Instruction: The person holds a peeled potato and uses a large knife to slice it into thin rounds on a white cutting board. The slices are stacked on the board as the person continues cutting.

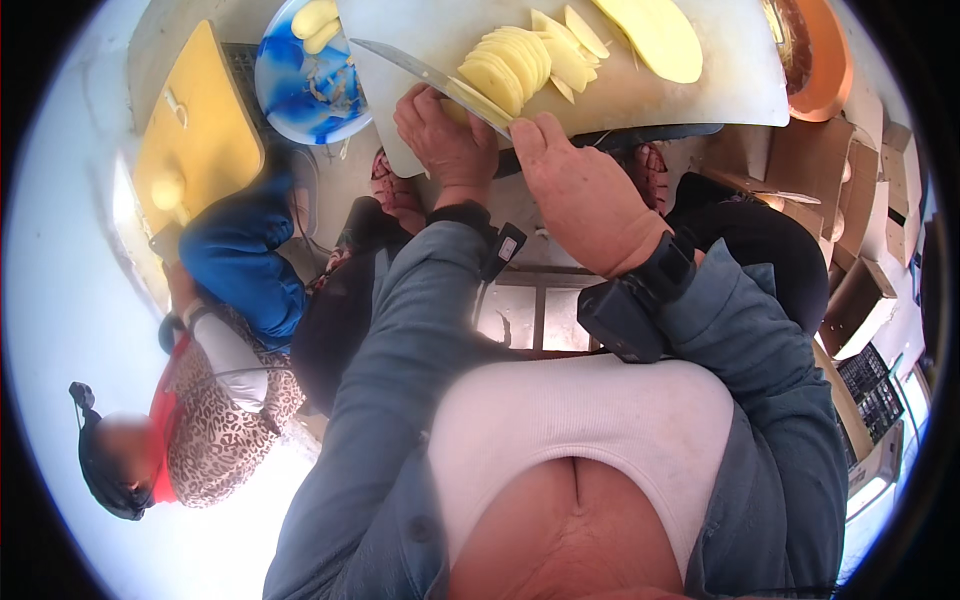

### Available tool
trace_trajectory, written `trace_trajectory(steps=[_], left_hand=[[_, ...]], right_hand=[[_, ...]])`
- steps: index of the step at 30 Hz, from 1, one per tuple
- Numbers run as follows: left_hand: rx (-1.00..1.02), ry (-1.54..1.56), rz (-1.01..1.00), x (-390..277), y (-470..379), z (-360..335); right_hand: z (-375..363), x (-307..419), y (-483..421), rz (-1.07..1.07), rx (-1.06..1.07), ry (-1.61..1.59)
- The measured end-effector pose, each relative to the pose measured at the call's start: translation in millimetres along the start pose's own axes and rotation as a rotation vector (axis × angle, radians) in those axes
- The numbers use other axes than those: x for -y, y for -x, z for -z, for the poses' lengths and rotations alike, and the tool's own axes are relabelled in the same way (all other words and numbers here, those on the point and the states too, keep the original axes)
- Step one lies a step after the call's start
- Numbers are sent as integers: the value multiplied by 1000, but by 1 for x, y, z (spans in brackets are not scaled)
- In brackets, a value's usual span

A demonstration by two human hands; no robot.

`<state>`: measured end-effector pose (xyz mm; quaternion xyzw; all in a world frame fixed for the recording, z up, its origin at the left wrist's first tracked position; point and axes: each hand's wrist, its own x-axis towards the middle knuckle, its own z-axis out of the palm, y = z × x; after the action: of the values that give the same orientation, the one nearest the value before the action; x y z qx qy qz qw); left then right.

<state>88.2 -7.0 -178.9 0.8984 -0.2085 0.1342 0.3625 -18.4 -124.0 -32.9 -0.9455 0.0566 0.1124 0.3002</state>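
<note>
A white cutting board (735, 90) lies before me. My right hand (581, 191) grips the handle of a kitchen knife (401, 62), whose blade points to the upper left. Beyond the blade stands a leaning row of thin peeled potato slices (506, 67), with looser slices (574, 49) to its right. My left hand (448, 142) presses with bent fingers on a piece of potato (454, 112) on the near side of the blade, mostly hidden by the fingers. A large flat group of yellow slices (660, 37) lies at the board's upper right.
At left is a blue-and-white basin (274, 97) with peeled potatoes (315, 22) and scraps. A co-worker (217, 390) sits beside a yellow board (202, 112) bearing a pale round piece. An orange bowl (832, 67) and cardboard boxes (817, 150) stand at right.
</note>
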Motion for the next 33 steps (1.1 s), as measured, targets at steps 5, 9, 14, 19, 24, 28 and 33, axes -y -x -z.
trace_trajectory(steps=[5,9,14,19,24,28,33], left_hand=[[-4,9,16,-1,1,1],[-4,8,9,0,2,1],[1,2,-4,2,1,1],[18,10,13,2,1,1],[18,-1,3,3,0,2],[-13,13,-2,-2,-2,3],[-11,3,-17,1,-1,3]], right_hand=[[0,1,3,13,-10,-5],[-1,1,3,20,-18,-28],[-2,2,-1,9,-13,-29],[-11,-1,-10,18,-31,2],[-14,-1,-17,2,-19,-29],[-21,-7,-28,0,-23,-36],[-32,-16,-38,-29,-41,-73]])
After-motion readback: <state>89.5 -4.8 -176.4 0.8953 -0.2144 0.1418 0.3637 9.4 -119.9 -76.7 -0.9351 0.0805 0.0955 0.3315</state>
